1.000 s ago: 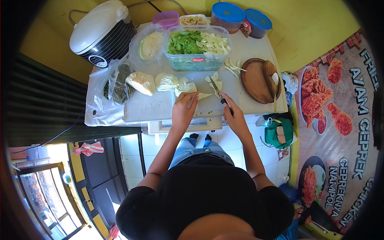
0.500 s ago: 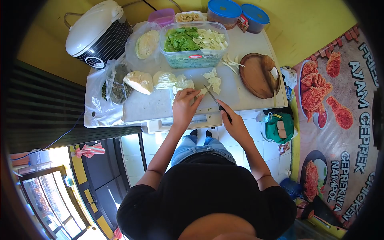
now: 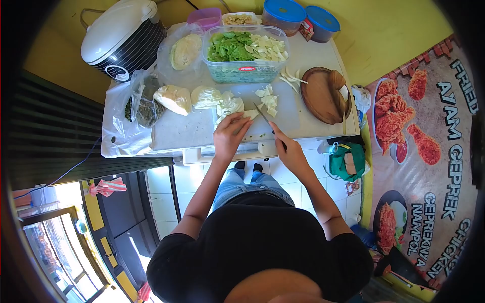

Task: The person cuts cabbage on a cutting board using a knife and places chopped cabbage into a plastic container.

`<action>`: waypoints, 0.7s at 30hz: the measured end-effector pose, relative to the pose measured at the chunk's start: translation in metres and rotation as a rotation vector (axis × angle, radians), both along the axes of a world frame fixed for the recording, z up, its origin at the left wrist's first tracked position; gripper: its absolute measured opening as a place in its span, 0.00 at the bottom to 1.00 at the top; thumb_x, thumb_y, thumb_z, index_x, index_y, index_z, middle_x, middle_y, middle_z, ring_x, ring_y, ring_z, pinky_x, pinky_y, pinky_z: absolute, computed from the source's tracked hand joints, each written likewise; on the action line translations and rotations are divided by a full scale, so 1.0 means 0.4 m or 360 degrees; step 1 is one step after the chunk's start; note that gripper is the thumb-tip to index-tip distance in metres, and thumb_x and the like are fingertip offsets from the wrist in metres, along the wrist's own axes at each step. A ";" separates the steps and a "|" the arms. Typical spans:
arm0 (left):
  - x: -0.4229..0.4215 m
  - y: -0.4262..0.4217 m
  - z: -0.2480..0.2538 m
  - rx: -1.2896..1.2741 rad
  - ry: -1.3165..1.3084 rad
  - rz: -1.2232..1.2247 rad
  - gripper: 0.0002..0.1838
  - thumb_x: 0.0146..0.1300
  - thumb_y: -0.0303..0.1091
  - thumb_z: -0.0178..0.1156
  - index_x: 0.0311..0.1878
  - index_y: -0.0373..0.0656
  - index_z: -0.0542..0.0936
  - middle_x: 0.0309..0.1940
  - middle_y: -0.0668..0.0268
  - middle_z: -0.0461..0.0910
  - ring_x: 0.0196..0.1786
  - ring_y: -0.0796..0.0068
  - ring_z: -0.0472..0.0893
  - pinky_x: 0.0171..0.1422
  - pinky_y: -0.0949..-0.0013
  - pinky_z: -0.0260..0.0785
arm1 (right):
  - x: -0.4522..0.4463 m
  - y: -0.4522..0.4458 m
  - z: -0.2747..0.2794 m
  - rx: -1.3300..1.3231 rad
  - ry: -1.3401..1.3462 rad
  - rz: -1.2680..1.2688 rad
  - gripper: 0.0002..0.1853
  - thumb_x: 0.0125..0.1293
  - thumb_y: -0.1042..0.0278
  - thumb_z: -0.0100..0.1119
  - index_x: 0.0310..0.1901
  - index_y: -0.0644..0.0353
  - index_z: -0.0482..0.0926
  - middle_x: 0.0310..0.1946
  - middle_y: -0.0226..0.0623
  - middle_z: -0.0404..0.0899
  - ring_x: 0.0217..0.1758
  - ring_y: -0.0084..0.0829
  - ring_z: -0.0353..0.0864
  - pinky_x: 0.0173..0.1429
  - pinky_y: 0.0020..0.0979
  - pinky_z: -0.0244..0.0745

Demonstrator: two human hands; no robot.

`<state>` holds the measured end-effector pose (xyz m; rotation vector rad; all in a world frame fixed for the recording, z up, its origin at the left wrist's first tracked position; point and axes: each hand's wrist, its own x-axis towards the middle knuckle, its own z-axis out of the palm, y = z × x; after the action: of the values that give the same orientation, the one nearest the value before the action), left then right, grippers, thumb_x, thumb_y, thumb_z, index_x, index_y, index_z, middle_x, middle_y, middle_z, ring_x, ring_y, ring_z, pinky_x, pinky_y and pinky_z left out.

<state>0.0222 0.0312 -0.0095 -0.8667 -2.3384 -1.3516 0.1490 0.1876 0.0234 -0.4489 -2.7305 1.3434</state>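
My right hand [image 3: 287, 150] is closed around the dark handle of a knife [image 3: 263, 114], whose blade points up and left over the cutting board [image 3: 289, 108]. Fingers bent, my left hand [image 3: 230, 135] presses on a pale cabbage leaf [image 3: 250, 114] just left of the blade. Cut cabbage pieces [image 3: 269, 101] lie beyond the knife tip. Left of them are loose cabbage leaves [image 3: 230, 104] and a cabbage chunk [image 3: 173, 99]. Behind the board stands a clear plastic tub [image 3: 247, 74] filled with chopped green leaves [image 3: 230, 48] and cut cabbage [image 3: 268, 49].
A wooden plate [image 3: 316, 96] sits at the right, near pale strips [image 3: 292, 78]. Blue-lidded containers [image 3: 284, 11] stand at the back. A rice cooker [image 3: 124, 38], a bagged cabbage half [image 3: 185, 52] and a plastic bag of dark leaves [image 3: 146, 103] occupy the left.
The knife and right hand have shifted slightly left, bringing the blade closer to my left fingers. My left hand has moved a little left and stays on the leaf.
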 end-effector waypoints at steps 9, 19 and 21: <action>-0.003 0.009 0.037 -0.0256 0.0265 -0.0090 0.10 0.54 0.33 0.69 0.41 0.53 0.89 0.40 0.72 0.83 0.43 0.70 0.79 0.48 0.67 0.73 | 0.023 -0.006 0.007 -0.0569 0.0021 -0.0081 0.24 0.75 0.69 0.46 0.72 0.47 0.64 0.25 0.25 0.64 0.27 0.17 0.60 0.35 0.21 0.62; 0.005 0.010 0.027 -0.0264 0.0222 -0.0046 0.12 0.53 0.34 0.70 0.43 0.55 0.88 0.37 0.75 0.84 0.41 0.72 0.78 0.48 0.69 0.72 | 0.016 -0.007 0.033 -0.0351 -0.0090 -0.0054 0.25 0.75 0.70 0.46 0.72 0.44 0.64 0.23 0.29 0.63 0.26 0.19 0.61 0.34 0.22 0.64; 0.006 0.010 0.028 -0.0249 0.0205 -0.0044 0.12 0.53 0.34 0.70 0.43 0.54 0.88 0.37 0.75 0.84 0.41 0.72 0.78 0.48 0.69 0.72 | 0.015 -0.004 0.038 -0.0342 -0.0116 -0.0040 0.25 0.75 0.70 0.46 0.72 0.44 0.64 0.23 0.30 0.64 0.26 0.19 0.61 0.35 0.22 0.64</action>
<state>0.0246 0.0354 0.0016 -1.0030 -2.3636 -1.0992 0.1551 0.1860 0.0387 -0.5545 -2.6370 1.6538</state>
